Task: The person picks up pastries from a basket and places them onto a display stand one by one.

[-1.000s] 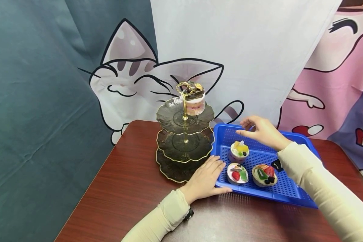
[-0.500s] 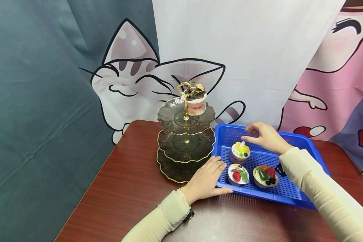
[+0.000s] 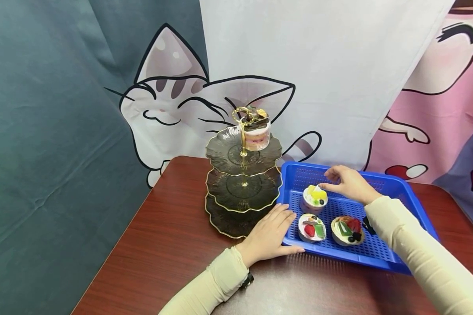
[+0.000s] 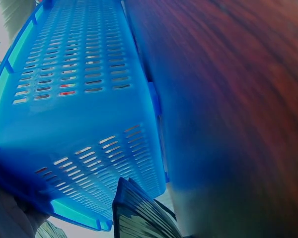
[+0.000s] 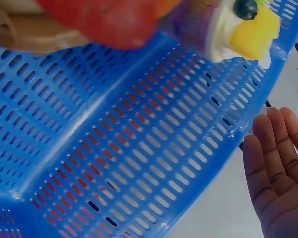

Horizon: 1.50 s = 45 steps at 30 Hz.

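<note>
My left hand (image 3: 269,234) rests on the near left corner of a blue plastic basket (image 3: 339,256), its fingers spread along the rim. Inside the basket are a dessert cup topped with yellow fruit (image 3: 314,199), a small cake with a red berry and a green piece (image 3: 312,228), and a fruit tart with strawberry (image 3: 347,231). Above the basket hovers my right hand (image 3: 348,183), fingers loosely bent, just to the right of the yellow-topped cup. In the right wrist view its palm (image 5: 283,198) holds nothing, and a gap separates it from the yellow-topped cup (image 5: 253,37).
Left of the basket stands a three-tier dark cake stand (image 3: 242,190) with gold edges. A layered dessert cup with chocolate topping (image 3: 257,136) sits on its top tier, beside the gold ring handle. Both stand on a reddish-brown table (image 3: 157,245), with a printed cloth behind.
My right hand has come down lower and slightly rightward, closer to the yellow-topped cup. The left hand keeps its place on the basket corner.
</note>
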Each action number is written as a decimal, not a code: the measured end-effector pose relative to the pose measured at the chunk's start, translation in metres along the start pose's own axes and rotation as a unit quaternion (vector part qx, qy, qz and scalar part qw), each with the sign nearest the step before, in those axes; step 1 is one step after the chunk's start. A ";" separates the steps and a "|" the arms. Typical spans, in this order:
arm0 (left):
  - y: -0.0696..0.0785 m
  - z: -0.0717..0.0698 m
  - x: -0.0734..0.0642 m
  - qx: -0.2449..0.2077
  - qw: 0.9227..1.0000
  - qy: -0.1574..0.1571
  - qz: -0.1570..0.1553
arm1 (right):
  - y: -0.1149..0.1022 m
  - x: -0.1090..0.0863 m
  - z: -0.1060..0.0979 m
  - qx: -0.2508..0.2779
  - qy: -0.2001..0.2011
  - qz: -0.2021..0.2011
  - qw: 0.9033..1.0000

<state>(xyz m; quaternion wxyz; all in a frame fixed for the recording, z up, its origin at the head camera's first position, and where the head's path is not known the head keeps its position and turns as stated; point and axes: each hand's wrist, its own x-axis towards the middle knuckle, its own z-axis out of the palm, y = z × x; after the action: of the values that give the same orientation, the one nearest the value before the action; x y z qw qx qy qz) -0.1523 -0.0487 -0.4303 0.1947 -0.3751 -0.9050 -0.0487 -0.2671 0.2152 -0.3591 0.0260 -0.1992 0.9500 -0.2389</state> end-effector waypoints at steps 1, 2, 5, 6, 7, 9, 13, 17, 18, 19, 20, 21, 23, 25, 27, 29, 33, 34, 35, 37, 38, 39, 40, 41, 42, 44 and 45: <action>0.000 0.000 0.000 0.000 1.000 -0.001 0.000 | 0.001 0.000 0.001 -0.001 0.000 0.001 1.000; 0.000 0.000 0.000 -0.001 1.000 -0.001 0.000 | 0.003 0.000 0.003 -0.002 -0.001 0.001 1.000; 0.001 -0.001 0.000 -0.003 1.000 -0.002 0.000 | 0.006 0.000 0.006 -0.005 -0.004 0.004 1.000; 0.001 -0.001 0.000 -0.003 1.000 -0.002 0.000 | 0.007 0.000 0.008 -0.006 -0.005 0.005 1.000; 0.001 -0.001 0.000 -0.004 1.000 -0.002 0.000 | 0.008 0.000 0.009 -0.008 -0.007 0.006 1.000; 0.001 -0.001 0.001 -0.003 1.000 -0.002 0.000 | 0.010 -0.001 0.011 -0.010 -0.011 0.008 1.000; 0.002 0.000 0.001 -0.001 1.000 0.001 0.002 | 0.013 -0.002 0.015 -0.010 -0.017 0.016 1.000; 0.002 0.000 0.000 0.001 1.000 0.010 0.007 | 0.015 -0.003 0.018 -0.015 -0.018 0.018 1.000; 0.002 0.001 0.000 0.002 1.000 0.011 0.007 | 0.015 -0.003 0.019 -0.016 -0.018 0.015 1.000; 0.002 0.001 0.000 0.003 1.000 0.013 0.008 | 0.016 -0.003 0.019 -0.018 -0.018 0.016 1.000; 0.002 0.001 0.000 0.004 1.000 0.014 0.008 | 0.016 -0.002 0.020 -0.020 -0.019 0.013 1.000; 0.002 0.001 0.000 0.004 1.000 0.015 0.009 | 0.017 -0.002 0.021 -0.021 -0.019 0.011 1.000; 0.002 0.001 0.000 0.003 1.000 0.015 0.008 | 0.018 -0.001 0.022 -0.024 -0.021 0.007 0.999; 0.002 0.001 0.000 0.003 1.000 0.016 0.008 | 0.019 0.000 0.024 -0.028 -0.022 0.004 0.999; 0.002 0.000 0.000 0.004 1.000 0.016 0.008 | 0.020 0.000 0.025 -0.031 -0.024 0.000 0.999; 0.002 0.000 0.000 0.005 1.000 0.016 0.008 | 0.021 0.000 0.026 -0.033 -0.027 -0.002 0.999; 0.001 0.000 0.000 0.007 1.000 0.015 0.008 | 0.023 0.001 0.028 -0.037 -0.032 -0.007 0.999; 0.001 0.000 0.000 0.006 1.000 0.015 0.008 | 0.023 0.002 0.029 -0.040 -0.033 -0.008 0.999; 0.001 0.000 0.000 0.006 1.000 0.014 0.008 | 0.023 0.002 0.029 -0.042 -0.034 -0.009 0.998; 0.001 0.000 0.000 0.004 1.000 0.014 0.007 | 0.023 0.002 0.030 -0.047 -0.036 -0.012 0.998; 0.001 0.000 0.000 0.004 1.000 0.014 0.007 | 0.023 0.003 0.030 -0.048 -0.037 -0.012 0.998; 0.000 0.000 0.000 0.004 1.000 0.014 0.007 | 0.023 0.003 0.030 -0.048 -0.038 -0.012 0.998; 0.000 0.000 0.000 0.004 1.000 0.013 0.007 | 0.023 0.003 0.030 -0.048 -0.039 -0.012 0.998; 0.000 0.000 0.000 0.004 1.000 0.013 0.007 | 0.023 0.003 0.030 -0.047 -0.041 -0.013 0.998; 0.000 0.000 0.000 0.005 1.000 0.013 0.007 | 0.023 0.003 0.030 -0.045 -0.042 -0.013 0.998; 0.000 0.001 0.000 0.005 1.000 0.013 0.006 | 0.023 0.003 0.031 -0.045 -0.045 -0.013 0.998; 0.000 0.001 0.000 0.006 1.000 0.013 0.007 | 0.023 0.003 0.031 -0.046 -0.047 -0.014 0.998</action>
<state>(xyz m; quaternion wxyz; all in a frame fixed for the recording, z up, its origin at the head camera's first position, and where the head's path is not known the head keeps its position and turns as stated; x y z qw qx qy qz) -0.1525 -0.0487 -0.4309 0.2088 -0.3792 -0.9002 -0.0470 -0.2736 0.2186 -0.3974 0.0584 -0.2249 0.9547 -0.1857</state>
